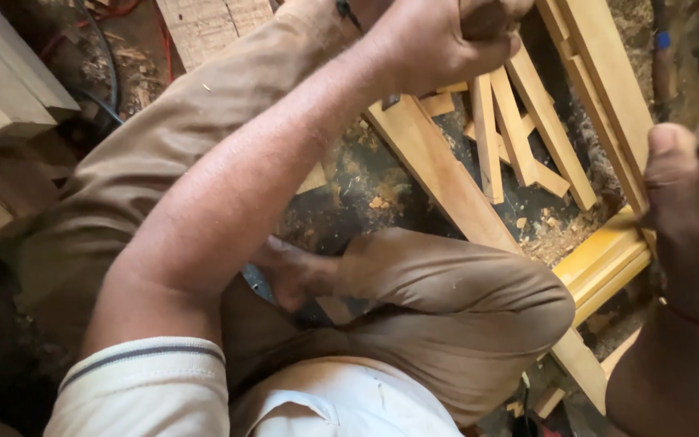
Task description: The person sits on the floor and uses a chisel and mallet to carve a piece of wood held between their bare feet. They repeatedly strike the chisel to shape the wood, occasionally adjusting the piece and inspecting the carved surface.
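Head view shows your left hand (438, 40) clenched on a dark handle above the long plank (438, 174), which slants across the floor toward your right hand (681, 202), the nearer one, gripping the frame (604, 259).

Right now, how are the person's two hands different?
The left hand is curled in a tight fist at the top of the view, while the right hand sits at the right edge with its thumb up. The left hand grips something hidden; the right hand rests against a pale wooden frame. Both are bare.
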